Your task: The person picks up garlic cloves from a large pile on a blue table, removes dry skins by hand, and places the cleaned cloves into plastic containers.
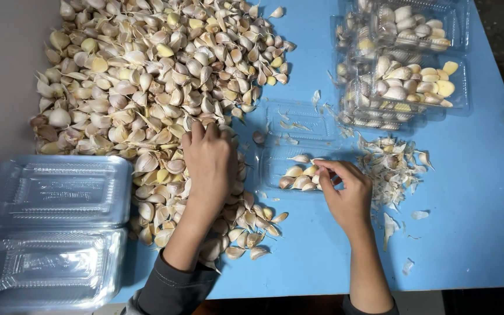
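A big heap of garlic cloves (pixel 147 76) covers the left and middle of the blue table (pixel 479 192). My left hand (pixel 208 166) lies palm down on the heap's near part, fingers spread into the cloves. My right hand (pixel 345 192) hovers at the right rim of an open clear plastic clamshell box (pixel 298 149) that holds several cloves (pixel 298 178). Its fingertips are pinched together over those cloves; whether a clove sits between them is hidden.
Stacked clear boxes filled with cloves (pixel 406 64) stand at the back right. A pile of papery garlic skins (pixel 392 169) lies right of my right hand. Empty clear clamshell boxes (pixel 56 227) are stacked at the near left, over the table's edge.
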